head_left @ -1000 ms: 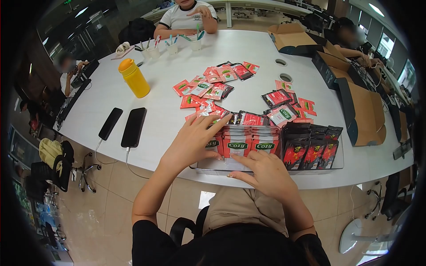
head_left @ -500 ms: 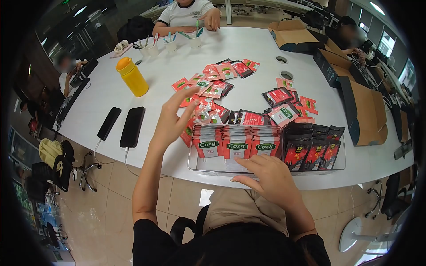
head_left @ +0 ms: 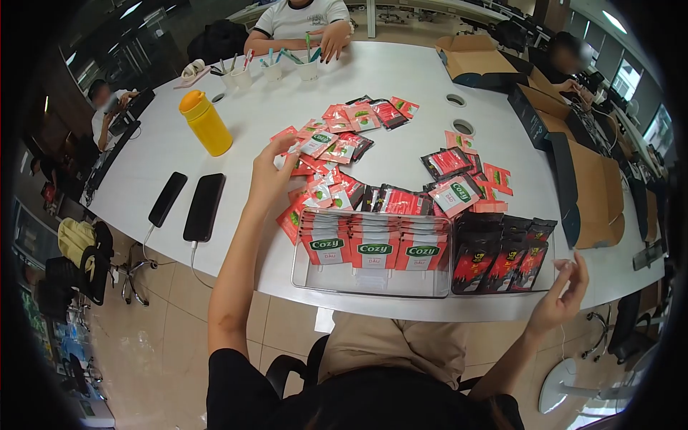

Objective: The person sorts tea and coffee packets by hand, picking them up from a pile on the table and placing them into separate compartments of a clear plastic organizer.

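The person sat at the near edge of a white table (head_left: 401, 154). The left hand (head_left: 274, 174) was stretched forward over the loose sachets (head_left: 337, 147), a red and white heap spread across the middle of the table. Its fingers (head_left: 285, 147) were bent together at the near left edge of that heap and touched a sachet there. I could not tell if they had really closed on it or only rested against it.

The right hand (head_left: 562, 295) was off the table, low at the right, just beside the table edge. Its fingers were loosely spread and it held nothing that I could see.

Between the two hands, at the near edge, stood a clear tray (head_left: 369, 287). In its left part were Cozy packets (head_left: 375, 247), upright in rows. In its right part were black packets (head_left: 502, 251), also upright.

To the left lay two phones (head_left: 193, 204) side by side, and farther back a yellow bottle (head_left: 204, 122). On the right side were open cardboard boxes (head_left: 588, 179). Across the table another person's hand was at some cups (head_left: 308, 69).
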